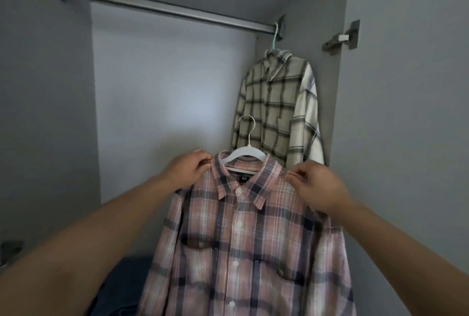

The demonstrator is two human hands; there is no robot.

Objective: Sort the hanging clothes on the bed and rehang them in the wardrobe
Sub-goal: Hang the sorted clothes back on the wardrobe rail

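Observation:
A pink and navy plaid shirt (243, 239) hangs on a white hanger (245, 154) with a metal hook, held up in front of the open wardrobe. My left hand (189, 171) pinches the shirt's left shoulder beside the collar. My right hand (314, 185) pinches the right shoulder. The hook stands well below the metal rail (165, 9). A beige and green checked shirt (276, 107) hangs from a pale green hanger (274, 39) at the rail's right end.
Grey wardrobe walls close in on the left (45, 112) and right (406, 112). A door hinge (341, 39) is fixed on the right panel. Most of the rail left of the checked shirt is bare. Dark blue fabric (124, 287) lies low inside.

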